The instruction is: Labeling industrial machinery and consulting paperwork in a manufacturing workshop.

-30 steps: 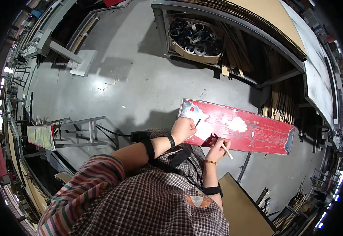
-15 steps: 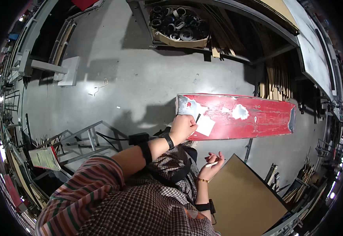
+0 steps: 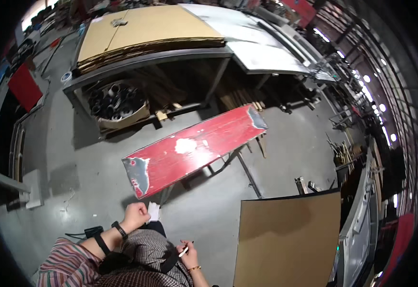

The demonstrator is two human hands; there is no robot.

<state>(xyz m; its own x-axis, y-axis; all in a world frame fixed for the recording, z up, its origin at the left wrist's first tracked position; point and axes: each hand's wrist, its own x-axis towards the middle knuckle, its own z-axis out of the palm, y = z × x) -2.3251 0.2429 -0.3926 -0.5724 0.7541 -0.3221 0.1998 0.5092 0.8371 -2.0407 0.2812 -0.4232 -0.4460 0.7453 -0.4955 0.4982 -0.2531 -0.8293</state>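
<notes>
My left hand (image 3: 137,216) is closed at the lower left, its fingers pinching a small white sheet of paper (image 3: 154,211) that sticks out past them. Lower in the middle, my right hand (image 3: 188,254) is closed round a slim white pen (image 3: 184,250) with a dark tip. Beyond both hands stands a long red bench (image 3: 218,138), its paint worn to grey at the two ends and to white patches on top. The paper is just short of the bench's near left corner, apart from it.
A large brown board (image 3: 288,239) stands to my right. At the back, a metal-framed table (image 3: 161,28) bears stacked tan sheets and a white panel. Under it sits a carton (image 3: 123,119) of dark and white rings beside wood strips. A white block (image 3: 35,191) rests at the left.
My view has tilted up and turned right, so the far table shows. The paper, earlier seen over the bench's left end, is now in front of it, still at my left hand.
</notes>
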